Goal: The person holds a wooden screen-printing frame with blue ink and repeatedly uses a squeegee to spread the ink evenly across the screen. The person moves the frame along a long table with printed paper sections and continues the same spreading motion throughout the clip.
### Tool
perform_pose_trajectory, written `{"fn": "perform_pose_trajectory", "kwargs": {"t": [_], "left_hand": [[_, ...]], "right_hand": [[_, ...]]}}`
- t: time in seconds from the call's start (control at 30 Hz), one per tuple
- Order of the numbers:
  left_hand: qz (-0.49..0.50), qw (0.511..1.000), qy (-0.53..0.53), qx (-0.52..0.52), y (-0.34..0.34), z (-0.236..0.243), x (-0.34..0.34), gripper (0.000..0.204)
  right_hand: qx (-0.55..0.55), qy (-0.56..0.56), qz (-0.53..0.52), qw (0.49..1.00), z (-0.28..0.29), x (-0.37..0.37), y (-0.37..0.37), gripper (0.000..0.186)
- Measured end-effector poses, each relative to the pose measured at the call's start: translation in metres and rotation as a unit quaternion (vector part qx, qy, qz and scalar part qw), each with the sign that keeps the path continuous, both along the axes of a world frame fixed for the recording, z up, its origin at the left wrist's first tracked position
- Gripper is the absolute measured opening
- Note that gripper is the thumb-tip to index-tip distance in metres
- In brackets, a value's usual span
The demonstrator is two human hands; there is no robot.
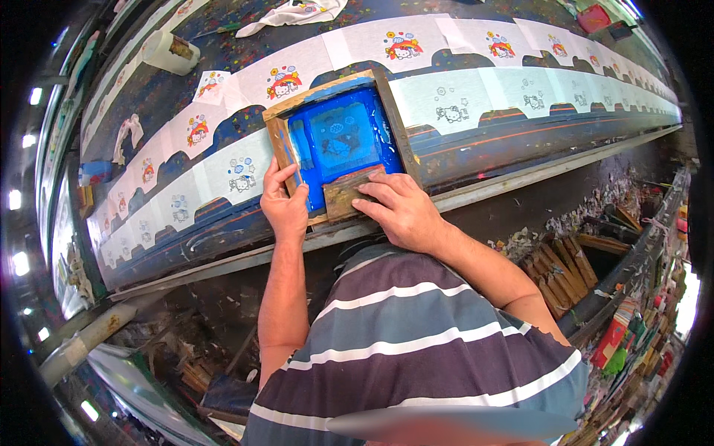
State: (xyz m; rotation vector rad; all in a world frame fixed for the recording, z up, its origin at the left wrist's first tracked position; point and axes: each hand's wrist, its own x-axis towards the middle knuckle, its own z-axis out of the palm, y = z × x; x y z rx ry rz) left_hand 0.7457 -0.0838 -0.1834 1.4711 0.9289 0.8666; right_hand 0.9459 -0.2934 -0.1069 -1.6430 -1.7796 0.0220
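A wooden-framed printing screen (394,123) lies on the row of pale blue fabric pieces along the table's near side. Blue ink covers its mesh, and a cat-like figure shows faintly through the middle. My left hand (284,202) grips the frame's left side near the lower corner. In my right hand (398,208) is a worn wooden squeegee (343,195), at the near end inside the frame. To the right, a fabric piece (444,100) bears dark outlines only; to the left, another fabric piece (236,175) carries outlines with blue patches. The squeegee's lower edge is hidden.
Behind runs a row of white fabric pieces (387,46) with colourful prints. A white ink-stained container (169,52) lies at the far left, near a crumpled cloth (294,15). A red tub (593,18) sits far right. Wooden frames (561,275) are stacked below the table edge.
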Motion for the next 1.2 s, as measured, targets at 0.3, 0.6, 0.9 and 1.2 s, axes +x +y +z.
{"fn": "perform_pose_trajectory", "kwargs": {"t": [0.3,0.6,0.9,1.2], "left_hand": [[0.001,1.0,0.02,0.021,0.0,-0.002,0.003,0.039],[0.003,0.998,0.044,0.045,0.0,-0.003,0.004,0.031],[0.008,0.993,0.072,0.095,-0.003,0.001,0.006,0.022],[0.004,0.989,0.063,0.13,-0.003,0.003,0.009,0.02]], "right_hand": [[-0.088,-0.067,0.005,0.994,0.021,-0.002,0.031,0.04],[-0.147,-0.033,0.026,0.988,0.033,0.005,0.023,0.043],[-0.145,-0.038,0.01,0.989,0.026,0.0,0.02,0.046],[-0.056,-0.084,-0.033,0.994,0.009,0.036,0.077,0.044]]}}
